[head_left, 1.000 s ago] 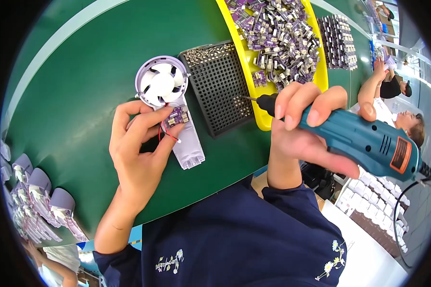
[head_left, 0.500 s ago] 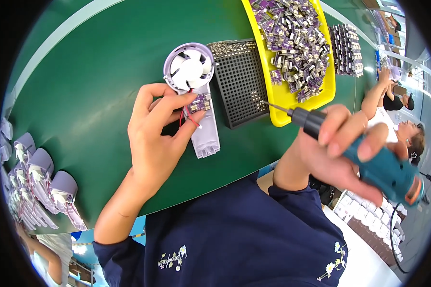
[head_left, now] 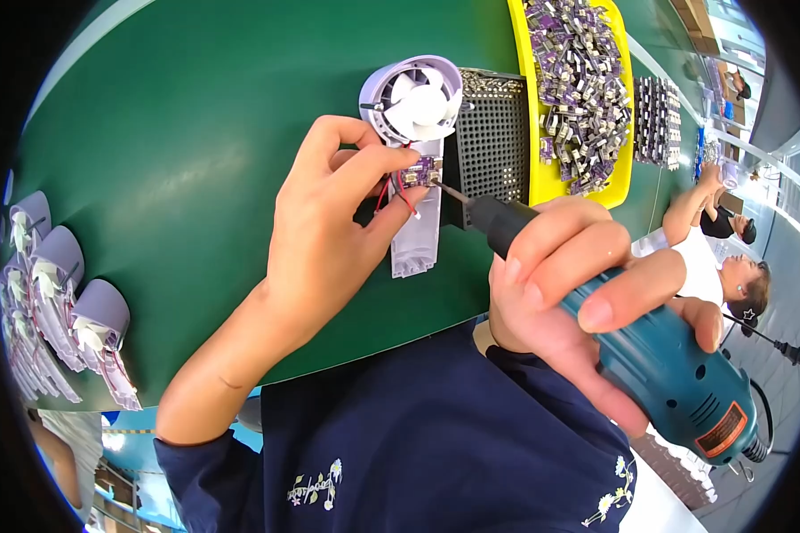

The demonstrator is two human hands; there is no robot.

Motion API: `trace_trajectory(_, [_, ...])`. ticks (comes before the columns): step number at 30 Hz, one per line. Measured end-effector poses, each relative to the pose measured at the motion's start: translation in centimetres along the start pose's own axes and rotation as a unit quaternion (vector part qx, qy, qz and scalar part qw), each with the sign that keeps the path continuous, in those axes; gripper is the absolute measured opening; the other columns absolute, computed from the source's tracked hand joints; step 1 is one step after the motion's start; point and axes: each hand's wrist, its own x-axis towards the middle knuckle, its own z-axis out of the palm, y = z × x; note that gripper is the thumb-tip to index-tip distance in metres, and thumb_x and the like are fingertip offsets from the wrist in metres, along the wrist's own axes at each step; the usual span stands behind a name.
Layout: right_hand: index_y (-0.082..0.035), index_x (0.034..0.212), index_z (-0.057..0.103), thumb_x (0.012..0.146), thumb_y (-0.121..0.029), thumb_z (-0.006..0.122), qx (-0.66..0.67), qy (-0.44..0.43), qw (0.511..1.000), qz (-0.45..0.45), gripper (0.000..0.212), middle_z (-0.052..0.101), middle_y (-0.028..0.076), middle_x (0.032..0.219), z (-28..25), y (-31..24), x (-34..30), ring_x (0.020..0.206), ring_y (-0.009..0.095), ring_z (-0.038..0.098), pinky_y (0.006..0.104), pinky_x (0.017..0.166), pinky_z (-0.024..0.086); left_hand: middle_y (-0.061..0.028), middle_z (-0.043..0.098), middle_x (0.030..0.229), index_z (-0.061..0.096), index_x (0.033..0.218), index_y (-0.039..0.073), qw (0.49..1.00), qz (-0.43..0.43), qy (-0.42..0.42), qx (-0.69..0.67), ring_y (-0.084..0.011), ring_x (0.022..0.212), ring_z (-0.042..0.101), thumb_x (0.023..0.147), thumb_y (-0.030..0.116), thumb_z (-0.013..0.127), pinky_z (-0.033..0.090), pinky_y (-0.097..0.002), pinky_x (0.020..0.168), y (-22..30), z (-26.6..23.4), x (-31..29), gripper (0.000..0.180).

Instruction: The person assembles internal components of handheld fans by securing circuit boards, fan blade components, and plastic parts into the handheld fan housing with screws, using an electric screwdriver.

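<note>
A lilac handheld fan housing with white blades (head_left: 418,105) lies on the green table, its trough-like handle (head_left: 415,244) pointing toward me. The thumb and fingers of my left hand (head_left: 316,218) pinch a small purple circuit board (head_left: 425,169) at the handle's upper part. Thin red wires (head_left: 385,194) loop beside the fingertips. My right hand (head_left: 564,275) is wrapped around a teal electric screwdriver (head_left: 684,382), tilted with its black nose toward the fan. The screwdriver's bit reaches the board's right edge; whether a screw sits under it is too small to tell.
Right of the fan is a black perforated tray (head_left: 493,133) holding small screws. A yellow bin (head_left: 596,194) heaped with circuit boards stands beyond it, beside rows of boards (head_left: 656,120). Several fan housings (head_left: 98,311) lie at the left edge. A co-worker (head_left: 716,249) sits far right.
My right hand has brought the screwdriver left and down, from above the yellow bin's corner to the circuit board. The left hand still pinches the board; the whole view has shifted slightly.
</note>
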Motion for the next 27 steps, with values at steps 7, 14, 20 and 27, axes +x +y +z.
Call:
trace_trajectory(7, [-0.016,0.144,0.04,0.084,-0.074,0.055,-0.015,-0.002,1.0,0.003,0.085,0.053,0.007,0.093,0.5,0.4,-0.3,0.05,0.02,0.05,0.0322,0.039,0.043,-0.0067,0.053,0.098,0.068,0.098,0.004,1.0,-0.015,-0.004,0.003,-0.0182,0.07,0.063,0.074,0.002,0.08,0.052,-0.032,0.061,0.0,-0.2,-0.4,0.026])
trace_trajectory(14, [-0.015,0.144,0.037,0.084,-0.076,0.05,-0.015,0.0,1.0,-0.003,0.087,0.053,0.008,0.092,0.4,0.8,-0.3,0.048,0.02,0.049,0.033,0.039,0.043,-0.0068,0.053,0.098,0.068,0.098,0.004,1.0,-0.002,0.0,0.001,-0.0184,0.071,0.063,0.075,0.001,0.08,0.052,-0.0318,0.061,-0.1,-0.1,-0.3,0.026])
trace_trajectory(20, [-0.018,0.142,0.036,0.082,-0.076,0.053,-0.02,-0.056,0.998,0.033,0.085,0.052,0.008,0.088,0.1,0.4,0.1,0.048,0.02,0.048,0.033,0.042,0.044,-0.0073,0.053,0.099,0.067,0.097,0.003,1.0,-0.003,0.002,0.001,-0.0182,0.071,0.063,0.075,0.0,0.079,0.052,-0.0318,0.062,0.0,-0.1,-0.3,0.025])
trace_trajectory(27, [-0.022,0.133,0.037,0.081,-0.076,0.054,0.005,-0.033,0.998,0.051,0.077,0.051,0.008,0.086,0.7,1.2,-0.4,0.053,0.021,0.049,0.0347,0.047,0.044,-0.0073,0.055,0.096,0.068,0.099,0.002,0.999,-0.028,0.0,-0.017,-0.0175,0.072,0.063,0.075,0.0,0.079,0.052,-0.0315,0.063,0.0,-0.1,-0.3,0.026])
